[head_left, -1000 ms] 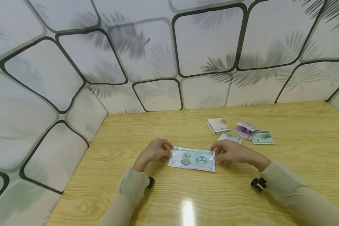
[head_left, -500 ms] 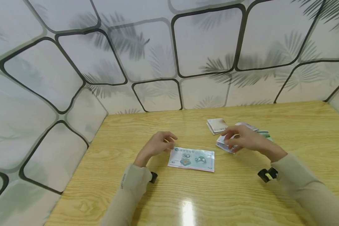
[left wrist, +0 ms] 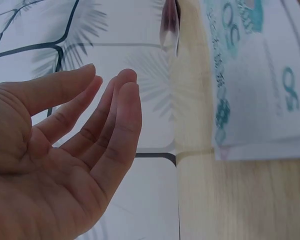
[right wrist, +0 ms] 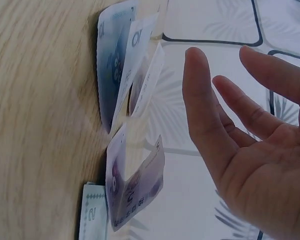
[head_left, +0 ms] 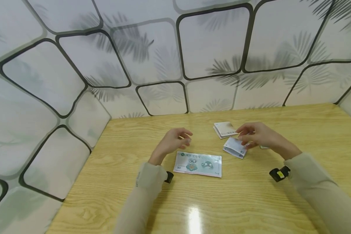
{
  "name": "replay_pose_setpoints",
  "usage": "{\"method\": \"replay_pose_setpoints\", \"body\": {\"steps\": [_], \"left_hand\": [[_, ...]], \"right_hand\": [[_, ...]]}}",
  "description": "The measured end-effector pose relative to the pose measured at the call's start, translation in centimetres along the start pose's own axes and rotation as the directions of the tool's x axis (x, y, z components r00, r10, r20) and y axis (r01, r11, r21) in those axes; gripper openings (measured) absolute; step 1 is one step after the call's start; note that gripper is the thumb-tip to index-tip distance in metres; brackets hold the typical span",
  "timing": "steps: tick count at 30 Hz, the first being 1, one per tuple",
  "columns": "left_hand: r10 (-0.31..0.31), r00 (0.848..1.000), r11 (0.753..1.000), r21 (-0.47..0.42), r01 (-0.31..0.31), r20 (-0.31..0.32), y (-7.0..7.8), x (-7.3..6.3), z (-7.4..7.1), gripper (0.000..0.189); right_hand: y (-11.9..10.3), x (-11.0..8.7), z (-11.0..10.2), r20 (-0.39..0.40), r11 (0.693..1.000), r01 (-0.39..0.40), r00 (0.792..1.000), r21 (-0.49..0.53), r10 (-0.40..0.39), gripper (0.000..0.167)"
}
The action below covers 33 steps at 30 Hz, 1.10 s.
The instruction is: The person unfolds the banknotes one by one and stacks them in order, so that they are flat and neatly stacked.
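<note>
Wooden tabletop [head_left: 111,201] lies beneath our parted fingers [left wrist: 122,117]: 50 note [head_left: 197,164] near our left hand [head_left: 173,141], folded 10 note [head_left: 233,146] near our right hand [head_left: 261,136].

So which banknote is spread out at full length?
The green banknote printed 50, front-most in the head view. The others, such as the bluish 10 note, are folded and lie farther back.

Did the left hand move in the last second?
Yes, the left hand moved rightward and toward the patterned wall, leaving the 50 note.
</note>
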<state>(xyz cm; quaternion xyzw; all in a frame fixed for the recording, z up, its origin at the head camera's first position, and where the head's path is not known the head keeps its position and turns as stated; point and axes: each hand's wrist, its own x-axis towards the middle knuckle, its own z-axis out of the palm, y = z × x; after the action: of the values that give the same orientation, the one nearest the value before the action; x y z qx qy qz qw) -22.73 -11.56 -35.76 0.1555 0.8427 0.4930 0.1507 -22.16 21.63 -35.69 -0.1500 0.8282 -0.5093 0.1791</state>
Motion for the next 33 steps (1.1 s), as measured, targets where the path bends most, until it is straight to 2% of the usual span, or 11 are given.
{"method": "replay_pose_setpoints", "body": {"steps": [9,26,33], "left_hand": [[0.004,1.000,0.999,-0.037,-0.004,0.001,0.7,1.4,0.8,0.032],[-0.023,1.000,0.996,-0.092,0.021,-0.020,0.5,4.0,2.5,0.032],[-0.052,0.998,0.994,-0.103,0.048,-0.035,0.3,4.9,3.1,0.032]], "right_hand": [[0.8,0.4,-0.7,-0.018,1.000,-0.031,0.999,0.006,0.031,0.042],[1.6,1.4,-1.2,-0.020,0.998,-0.051,0.998,0.045,0.051,0.050],[1.7,1.8,-1.4,-0.030,0.997,-0.079,0.996,0.011,0.079,0.051]]}}
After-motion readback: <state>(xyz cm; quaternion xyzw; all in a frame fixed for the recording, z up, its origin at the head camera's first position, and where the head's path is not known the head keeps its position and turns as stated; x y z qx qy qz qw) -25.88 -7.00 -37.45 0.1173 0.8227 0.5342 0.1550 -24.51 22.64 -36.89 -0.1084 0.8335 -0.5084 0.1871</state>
